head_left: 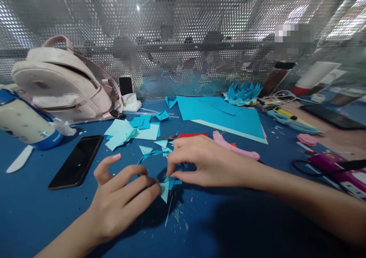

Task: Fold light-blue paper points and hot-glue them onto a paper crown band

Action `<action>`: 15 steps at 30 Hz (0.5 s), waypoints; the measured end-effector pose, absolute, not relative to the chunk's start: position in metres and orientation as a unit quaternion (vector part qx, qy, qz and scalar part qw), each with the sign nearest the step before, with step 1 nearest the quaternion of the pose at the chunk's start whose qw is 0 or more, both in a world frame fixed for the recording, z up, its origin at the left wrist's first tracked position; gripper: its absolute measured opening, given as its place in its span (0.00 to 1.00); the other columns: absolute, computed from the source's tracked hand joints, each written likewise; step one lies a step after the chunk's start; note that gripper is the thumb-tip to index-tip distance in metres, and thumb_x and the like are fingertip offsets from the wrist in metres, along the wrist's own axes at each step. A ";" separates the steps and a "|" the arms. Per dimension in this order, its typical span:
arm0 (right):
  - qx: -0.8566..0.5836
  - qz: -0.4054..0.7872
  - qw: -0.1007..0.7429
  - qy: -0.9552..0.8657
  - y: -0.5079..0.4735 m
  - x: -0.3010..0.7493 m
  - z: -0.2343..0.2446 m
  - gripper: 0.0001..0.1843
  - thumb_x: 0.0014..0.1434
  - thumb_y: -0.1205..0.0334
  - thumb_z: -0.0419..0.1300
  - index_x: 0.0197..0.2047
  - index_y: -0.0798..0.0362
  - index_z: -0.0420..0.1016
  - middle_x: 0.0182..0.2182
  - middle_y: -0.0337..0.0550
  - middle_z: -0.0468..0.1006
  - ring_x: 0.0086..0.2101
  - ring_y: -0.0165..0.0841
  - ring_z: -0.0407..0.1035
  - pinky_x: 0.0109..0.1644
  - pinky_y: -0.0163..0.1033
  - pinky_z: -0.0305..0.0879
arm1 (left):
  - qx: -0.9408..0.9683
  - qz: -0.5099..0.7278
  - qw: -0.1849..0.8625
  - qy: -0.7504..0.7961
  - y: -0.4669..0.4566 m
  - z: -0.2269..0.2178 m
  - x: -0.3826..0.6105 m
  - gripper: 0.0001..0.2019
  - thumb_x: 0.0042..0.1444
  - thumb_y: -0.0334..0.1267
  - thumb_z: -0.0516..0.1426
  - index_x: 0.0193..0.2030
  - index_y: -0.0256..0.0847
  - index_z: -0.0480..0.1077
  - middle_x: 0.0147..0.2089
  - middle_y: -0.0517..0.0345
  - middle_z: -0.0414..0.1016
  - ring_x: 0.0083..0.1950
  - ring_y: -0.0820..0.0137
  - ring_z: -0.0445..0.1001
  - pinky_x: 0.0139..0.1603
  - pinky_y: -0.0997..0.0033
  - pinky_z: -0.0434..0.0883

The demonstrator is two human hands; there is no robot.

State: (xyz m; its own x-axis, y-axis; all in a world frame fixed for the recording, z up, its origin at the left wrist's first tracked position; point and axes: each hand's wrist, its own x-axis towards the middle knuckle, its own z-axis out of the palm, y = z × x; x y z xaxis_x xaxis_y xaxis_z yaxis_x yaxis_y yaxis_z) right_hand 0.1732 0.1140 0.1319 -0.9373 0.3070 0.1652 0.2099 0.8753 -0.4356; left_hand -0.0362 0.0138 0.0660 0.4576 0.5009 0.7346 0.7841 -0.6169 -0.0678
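Note:
A ring of folded blue paper (151, 154), with pale triangular points sticking out, lies on the blue table between my hands. My left hand (122, 197) has its thumb and forefinger closed at the near left side of this ring, beside a pale blue paper triangle (164, 192). The other left fingers are raised and apart. From the right, my right hand (200, 158) pinches the folded paper at the near side between thumb and forefinger. The fingers hide part of the ring.
Blue sheets (217, 115) and a spiky folded-paper piece (243, 93) lie at the back. Cut paper squares (121, 132) and a black phone (76, 162) are left. A pink-handled tool (234, 146), a purple glue gun (337, 168), a bottle (28, 116) and a backpack (65, 82) stand around.

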 end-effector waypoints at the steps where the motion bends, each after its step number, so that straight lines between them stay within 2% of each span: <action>1: -0.133 0.216 0.119 -0.960 0.114 0.173 0.132 0.07 0.56 0.74 0.62 0.34 0.54 0.78 0.29 0.37 0.78 0.33 0.29 0.67 0.35 0.32 0.57 | -0.828 -0.351 0.203 -0.387 0.014 0.066 -0.036 0.12 0.64 0.27 0.54 0.34 0.46 0.74 0.28 0.69 0.81 0.36 0.71 0.78 0.71 0.55 0.40; 15: -0.118 0.258 0.124 -0.951 0.118 0.172 0.133 0.06 0.56 0.73 0.62 0.31 0.54 0.77 0.27 0.35 0.78 0.31 0.27 0.67 0.37 0.32 0.59 | -0.823 -0.361 0.199 -0.390 0.013 0.068 -0.034 0.12 0.64 0.28 0.54 0.34 0.46 0.74 0.28 0.68 0.81 0.35 0.71 0.77 0.70 0.54 0.42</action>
State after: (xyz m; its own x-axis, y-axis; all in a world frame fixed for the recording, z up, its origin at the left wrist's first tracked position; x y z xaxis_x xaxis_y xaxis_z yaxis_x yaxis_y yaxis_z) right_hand 0.1721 0.1175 0.1334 -0.9418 0.2873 0.1744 0.1600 0.8397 -0.5189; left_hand -0.0342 0.0133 0.0678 0.4351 0.4986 0.7497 0.7863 -0.6160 -0.0466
